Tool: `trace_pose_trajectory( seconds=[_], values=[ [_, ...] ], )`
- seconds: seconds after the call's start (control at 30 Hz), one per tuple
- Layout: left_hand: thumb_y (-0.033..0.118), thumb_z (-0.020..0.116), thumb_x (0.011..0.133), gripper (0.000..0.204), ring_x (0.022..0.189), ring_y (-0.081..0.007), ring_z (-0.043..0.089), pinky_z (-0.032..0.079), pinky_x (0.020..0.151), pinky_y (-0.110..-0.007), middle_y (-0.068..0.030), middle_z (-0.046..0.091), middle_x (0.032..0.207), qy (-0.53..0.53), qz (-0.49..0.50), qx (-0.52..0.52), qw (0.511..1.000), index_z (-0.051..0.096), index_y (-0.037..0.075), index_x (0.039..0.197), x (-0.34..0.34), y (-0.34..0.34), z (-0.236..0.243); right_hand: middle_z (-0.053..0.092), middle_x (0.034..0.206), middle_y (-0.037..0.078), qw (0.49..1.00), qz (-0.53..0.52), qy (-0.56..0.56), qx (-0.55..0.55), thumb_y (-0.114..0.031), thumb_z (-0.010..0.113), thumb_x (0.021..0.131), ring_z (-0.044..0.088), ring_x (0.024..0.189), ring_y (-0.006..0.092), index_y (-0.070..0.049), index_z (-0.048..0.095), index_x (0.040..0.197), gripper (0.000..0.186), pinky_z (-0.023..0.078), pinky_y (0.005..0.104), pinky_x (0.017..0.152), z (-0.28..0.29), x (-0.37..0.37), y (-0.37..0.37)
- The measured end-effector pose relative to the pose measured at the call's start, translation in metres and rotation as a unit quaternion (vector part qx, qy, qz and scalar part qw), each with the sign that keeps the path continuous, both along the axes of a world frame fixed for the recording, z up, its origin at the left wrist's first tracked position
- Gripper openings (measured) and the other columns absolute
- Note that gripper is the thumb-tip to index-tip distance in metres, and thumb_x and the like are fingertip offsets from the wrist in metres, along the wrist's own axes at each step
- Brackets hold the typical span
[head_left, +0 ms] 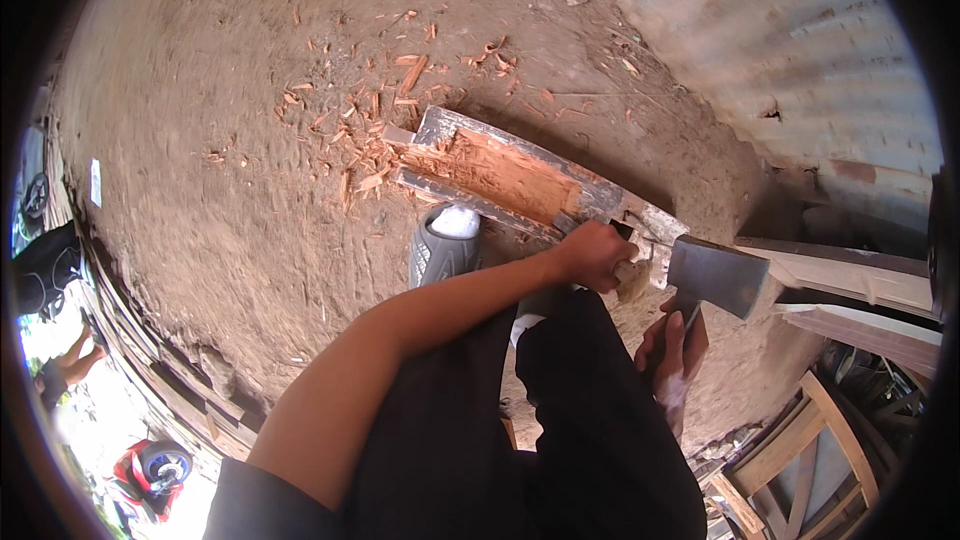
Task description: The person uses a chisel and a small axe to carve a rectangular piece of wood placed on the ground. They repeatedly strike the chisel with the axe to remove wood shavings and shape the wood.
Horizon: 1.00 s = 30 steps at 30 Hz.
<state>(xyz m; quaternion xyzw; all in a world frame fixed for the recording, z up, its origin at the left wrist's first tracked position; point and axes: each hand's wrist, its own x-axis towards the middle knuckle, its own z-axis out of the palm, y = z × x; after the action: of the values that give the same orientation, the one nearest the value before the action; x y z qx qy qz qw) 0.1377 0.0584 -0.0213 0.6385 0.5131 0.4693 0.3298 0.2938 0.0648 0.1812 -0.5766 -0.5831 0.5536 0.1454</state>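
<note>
A hollowed wooden block (510,175) lies on the dirt ground, its worn grey-white outside framing a fresh orange-brown recess. My left hand (594,254) is closed at the recess's right end. A short flat grey blade (567,223), like a chisel's, sticks out of that fist against the wood; the fingers hide its handle. To the right, my right hand (676,345) is wrapped round the handle of a hatchet (718,276). Its broad dark head is raised beside the block's right end, apart from my left hand.
Wood chips (350,130) are scattered at the block's left end. My grey shoe (445,245) stands close to its near side. Corrugated metal sheeting (800,50) rises at the right, above stacked boards (850,275). A wooden frame (810,445) lies lower right; a red motorcycle (150,475) shows lower left.
</note>
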Motion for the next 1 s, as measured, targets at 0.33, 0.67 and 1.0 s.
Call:
trace_pose_trajectory(
  seconds=[0.33, 0.67, 1.0],
  values=[
    [0.014, 0.076, 0.057, 0.025, 0.072, -0.0401, 0.069, 0.053, 0.064, -0.051, -0.0146, 0.068, 0.07, -0.017, 0.06, -0.014, 0.998, 0.067, 0.008, 0.08, 0.005, 0.007, 0.01, 0.048, 0.062, 0.004, 0.999, -0.038, 0.005, 0.001, -0.054, 0.05, 0.108, 0.047, 0.045, 0.0113, 0.001, 0.053, 0.118, 0.055, 0.034, 0.0257, 0.043, -0.014, 0.01, -0.011],
    [0.025, 0.075, 0.065, 0.024, 0.076, -0.0407, 0.072, 0.057, 0.07, -0.051, -0.0186, 0.07, 0.073, 0.03, 0.087, -0.106, 0.99, 0.074, 0.01, 0.083, 0.009, 0.023, 0.013, 0.048, 0.063, 0.002, 0.986, -0.148, 0.057, 0.056, -0.043, 0.053, 0.11, 0.042, 0.043, 0.0092, -0.004, 0.055, 0.116, 0.04, 0.032, 0.0249, 0.04, -0.033, 0.009, -0.023],
    [0.027, 0.074, 0.067, 0.02, 0.073, -0.041, 0.071, 0.057, 0.069, -0.051, -0.0186, 0.069, 0.07, 0.046, 0.096, -0.113, 0.988, 0.072, 0.01, 0.078, 0.011, 0.027, 0.012, 0.048, 0.06, 0.003, 0.989, -0.146, 0.021, -0.019, -0.038, 0.052, 0.109, 0.048, 0.04, 0.0126, -0.001, 0.053, 0.114, 0.038, 0.038, 0.0283, 0.036, -0.042, 0.017, 0.001]
  ],
)
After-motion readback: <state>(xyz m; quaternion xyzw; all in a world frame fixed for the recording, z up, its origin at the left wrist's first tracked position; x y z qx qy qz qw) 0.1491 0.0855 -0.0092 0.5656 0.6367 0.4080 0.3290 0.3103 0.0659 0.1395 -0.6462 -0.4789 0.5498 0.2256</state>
